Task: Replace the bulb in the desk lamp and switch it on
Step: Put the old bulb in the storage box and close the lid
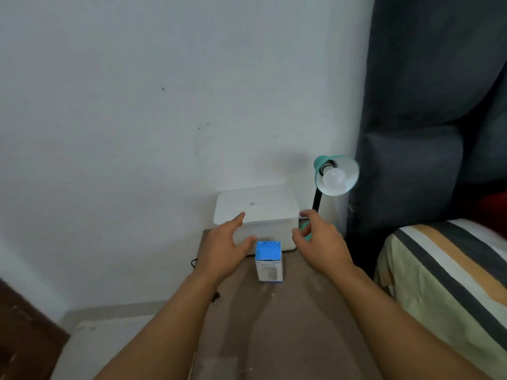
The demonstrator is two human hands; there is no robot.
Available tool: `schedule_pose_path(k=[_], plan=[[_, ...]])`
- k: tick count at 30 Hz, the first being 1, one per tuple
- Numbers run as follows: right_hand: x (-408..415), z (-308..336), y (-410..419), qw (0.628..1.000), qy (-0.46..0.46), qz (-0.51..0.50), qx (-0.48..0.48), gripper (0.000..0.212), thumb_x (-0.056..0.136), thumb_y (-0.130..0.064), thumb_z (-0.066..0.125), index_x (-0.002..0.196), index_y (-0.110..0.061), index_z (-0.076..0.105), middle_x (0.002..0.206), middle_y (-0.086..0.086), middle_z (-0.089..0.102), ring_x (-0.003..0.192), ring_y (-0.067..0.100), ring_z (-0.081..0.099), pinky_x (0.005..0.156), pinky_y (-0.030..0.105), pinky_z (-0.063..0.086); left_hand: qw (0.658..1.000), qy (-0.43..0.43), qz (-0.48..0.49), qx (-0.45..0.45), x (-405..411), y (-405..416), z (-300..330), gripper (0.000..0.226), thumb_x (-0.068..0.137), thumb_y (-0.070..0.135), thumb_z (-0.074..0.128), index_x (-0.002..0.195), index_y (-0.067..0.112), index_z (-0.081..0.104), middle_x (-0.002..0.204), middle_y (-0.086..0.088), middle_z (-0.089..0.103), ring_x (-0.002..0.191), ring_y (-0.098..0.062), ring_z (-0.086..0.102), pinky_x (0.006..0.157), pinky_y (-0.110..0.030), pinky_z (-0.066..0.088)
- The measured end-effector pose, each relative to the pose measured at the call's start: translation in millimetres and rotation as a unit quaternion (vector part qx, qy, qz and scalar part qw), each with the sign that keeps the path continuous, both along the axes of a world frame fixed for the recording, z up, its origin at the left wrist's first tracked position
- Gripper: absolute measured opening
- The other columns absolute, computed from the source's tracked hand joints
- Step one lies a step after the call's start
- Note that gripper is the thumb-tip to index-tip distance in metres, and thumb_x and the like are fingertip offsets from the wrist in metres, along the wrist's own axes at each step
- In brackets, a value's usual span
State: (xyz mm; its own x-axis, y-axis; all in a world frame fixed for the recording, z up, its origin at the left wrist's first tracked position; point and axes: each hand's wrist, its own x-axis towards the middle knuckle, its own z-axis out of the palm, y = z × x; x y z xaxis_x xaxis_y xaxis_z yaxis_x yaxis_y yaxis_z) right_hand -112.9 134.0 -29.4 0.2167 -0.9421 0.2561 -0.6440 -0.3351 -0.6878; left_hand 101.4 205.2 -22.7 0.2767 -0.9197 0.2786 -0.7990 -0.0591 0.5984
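The lamp's base is hiding behind the right hand (319, 242), and print on the blue bulb box (269, 261) is blurring. Right of centre, the teal desk lamp (337, 174) is showing its bulb (334, 179). Both hands are hanging unclenched and empty, the left hand (226, 248) just beside the box standing between them.

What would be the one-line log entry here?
left hand: open | right hand: open | small blue-topped cardboard box: between, untouched | white bulb: in teal lamp

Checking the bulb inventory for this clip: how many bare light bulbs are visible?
1. A white bulb sits in the socket of the teal desk lamp, right of the white box. The blue carton between both hands may hide another.
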Motion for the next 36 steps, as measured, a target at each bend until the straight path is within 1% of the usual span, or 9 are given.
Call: schedule_pose_path(k=[4,8,10,13,18,23,25,31,36], plan=[[28,-15,18,0.999,0.01,0.043,0.02,0.042,0.094,-0.038,0.057,0.134,-0.027,0.051,0.096,-0.008,0.062,0.091,0.016,0.061,0.08,0.038,0.052,0.998,0.023,0.048,0.016,25,38,-13,0.062,0.092,0.035,0.07,0.148,0.023,0.048,0.138,0.008,0.059,0.127,-0.009,0.053,0.098,-0.017,0.037],[56,-32,33,0.995,0.026,0.093,0.022,0.039,0.094,-0.035,0.056,0.132,-0.026,0.053,0.097,-0.008,0.064,0.092,0.016,0.061,0.079,0.034,0.049,0.993,0.038,0.093,0.069,53,64,-34,0.071,0.089,0.05,0.065,0.151,0.024,0.044,0.142,0.003,0.058,0.128,-0.017,0.057,0.107,-0.032,0.045],[71,-42,40,0.992,0.034,0.117,0.027,0.036,0.095,-0.032,0.057,0.13,-0.022,0.056,0.096,-0.007,0.065,0.088,0.012,0.058,0.073,0.029,0.041,0.987,0.052,0.119,0.095,64,74,-43,0.069,0.091,0.043,0.067,0.152,0.02,0.042,0.141,-0.004,0.059,0.12,-0.022,0.061,0.102,-0.028,0.045],[93,-58,46,0.989,0.045,0.134,0.051,0.035,0.094,-0.032,0.059,0.127,-0.022,0.058,0.091,-0.007,0.065,0.091,0.013,0.059,0.08,0.033,0.047,0.98,0.07,0.14,0.125,79,84,-58,0.064,0.094,0.036,0.067,0.15,0.019,0.043,0.143,-0.006,0.057,0.127,-0.022,0.055,0.096,-0.021,0.039],[118,-81,46,0.981,0.08,0.157,0.077,0.033,0.091,-0.036,0.06,0.124,-0.029,0.058,0.086,-0.011,0.061,0.083,0.009,0.058,0.072,0.033,0.05,0.971,0.09,0.15,0.161,99,82,-76,0.072,0.093,0.041,0.066,0.154,0.015,0.037,0.151,-0.007,0.049,0.138,-0.022,0.047,0.108,-0.025,0.035],[130,-88,36,0.979,0.088,0.163,0.081,0.033,0.091,-0.034,0.06,0.124,-0.029,0.059,0.089,-0.011,0.062,0.086,0.009,0.058,0.074,0.032,0.049,0.967,0.103,0.146,0.18,102,68,-75,0.055,0.095,0.032,0.065,0.146,0.02,0.049,0.131,-0.004,0.065,0.102,-0.012,0.061,0.079,-0.016,0.036],[133,-88,31,0.98,0.085,0.161,0.082,0.033,0.091,-0.034,0.059,0.124,-0.029,0.059,0.089,-0.012,0.061,0.085,0.009,0.058,0.074,0.033,0.05,0.967,0.106,0.146,0.178,102,62,-72,0.049,0.095,0.03,0.065,0.142,0.021,0.053,0.126,-0.005,0.067,0.101,-0.02,0.065,0.074,-0.016,0.035],[133,-79,12,0.988,0.04,0.131,0.074,0.036,0.093,-0.036,0.058,0.128,-0.028,0.057,0.09,-0.013,0.062,0.09,0.01,0.061,0.08,0.036,0.052,0.973,0.104,0.123,0.165,101,42,-64,0.07,0.092,0.042,0.067,0.152,0.021,0.04,0.148,-0.004,0.052,0.134,-0.021,0.05,0.098,-0.021,0.034],[123,-64,-14,0.995,0.019,0.094,0.036,0.038,0.094,-0.034,0.061,0.13,-0.024,0.056,0.096,-0.01,0.061,0.091,0.012,0.058,0.077,0.03,0.044,0.98,0.1,0.098,0.14,104,13,-55,0.087,0.079,0.064,0.062,0.152,0.022,0.041,0.149,-0.001,0.051,0.14,-0.021,0.046,0.114,-0.037,0.039]])
